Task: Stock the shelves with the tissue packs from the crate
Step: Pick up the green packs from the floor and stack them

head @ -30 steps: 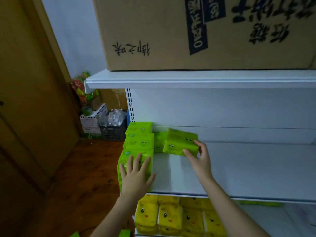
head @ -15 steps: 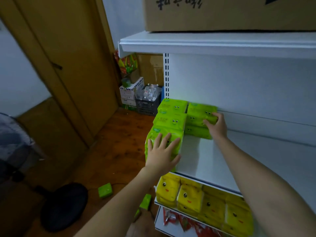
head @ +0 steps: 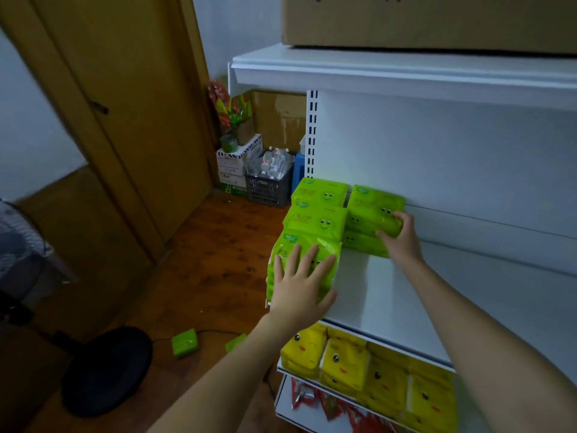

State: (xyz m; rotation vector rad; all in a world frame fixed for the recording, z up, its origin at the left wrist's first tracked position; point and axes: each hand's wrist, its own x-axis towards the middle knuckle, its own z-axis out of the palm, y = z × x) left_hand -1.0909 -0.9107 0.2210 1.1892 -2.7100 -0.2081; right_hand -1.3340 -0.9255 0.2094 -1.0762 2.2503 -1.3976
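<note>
Green tissue packs stand in stacks at the left end of the white middle shelf (head: 452,295). My left hand (head: 301,282) lies flat with spread fingers against the front stack of green packs (head: 290,245). My right hand (head: 401,237) grips the top pack (head: 373,204) of the back stack, which sits on another green pack (head: 363,245) by the shelf's rear wall. Two more green packs (head: 318,207) are stacked behind the front one. The crate of packs is not in view.
Yellow tissue packs (head: 359,367) fill the shelf below. A cardboard box (head: 421,23) sits on the top shelf. Two green packs (head: 184,342) lie on the wooden floor near a black round base (head: 106,370). A dark basket of bottles (head: 270,185) stands by the wooden door (head: 125,120).
My right hand carried the green pack back and set it on top of the rear stack. The left hand stayed on the front stack. The view swung left and down.
</note>
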